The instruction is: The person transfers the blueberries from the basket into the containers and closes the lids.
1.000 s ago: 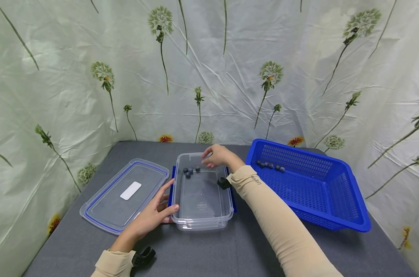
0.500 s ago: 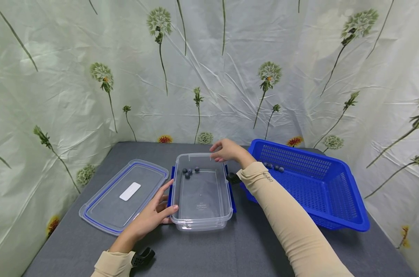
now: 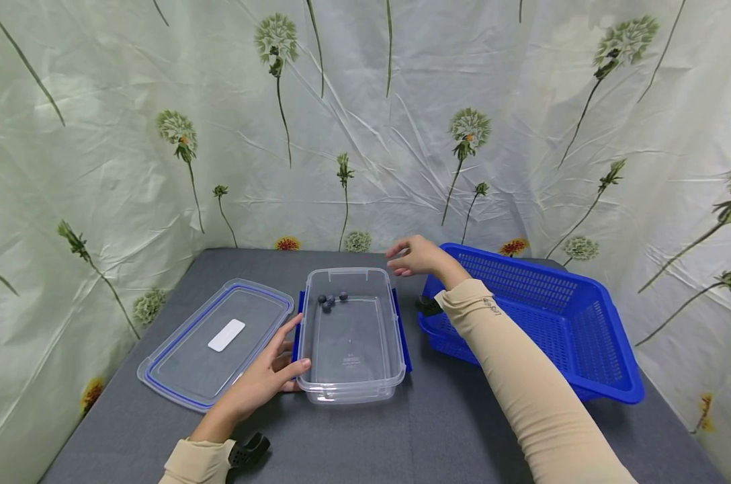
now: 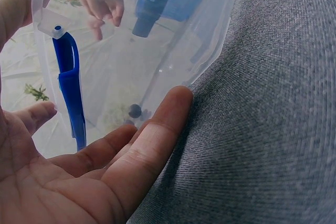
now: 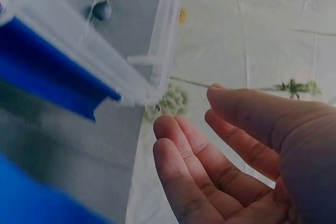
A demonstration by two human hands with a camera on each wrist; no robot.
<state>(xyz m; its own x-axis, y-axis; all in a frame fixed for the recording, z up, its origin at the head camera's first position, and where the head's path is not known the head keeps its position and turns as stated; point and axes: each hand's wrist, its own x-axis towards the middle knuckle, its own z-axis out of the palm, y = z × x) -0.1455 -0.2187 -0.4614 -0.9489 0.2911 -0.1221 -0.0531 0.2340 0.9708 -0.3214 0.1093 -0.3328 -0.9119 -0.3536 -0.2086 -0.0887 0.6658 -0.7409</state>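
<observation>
A clear plastic food container [image 3: 352,387] with blue side clips stands lidless on the table, several blueberries [image 3: 326,308] clustered at its far left inside. My left hand [image 3: 263,373] rests against its left side, fingers extended along the wall and thumb at the rim; the left wrist view shows the fingers beside the blue clip [image 4: 72,85]. Just beyond the container's far right corner, my right hand [image 3: 421,256] hovers in the air. Its fingers [image 5: 226,174] are loosely bent with nothing visible between them. The right forearm hides the left part of the blue basket [image 3: 619,336].
Left of the container lies its clear lid [image 3: 187,359] with a blue seal and white label [image 3: 226,335]. The basket, with perforated walls, stands to the right. A grey cloth [image 3: 365,444] covers the table, and a flower-printed curtain [image 3: 402,134] hangs behind.
My right hand has moved from above the container rightward and away, past its far corner toward the basket. The forearm now covers the blueberries seen in the basket earlier. My left hand stays put.
</observation>
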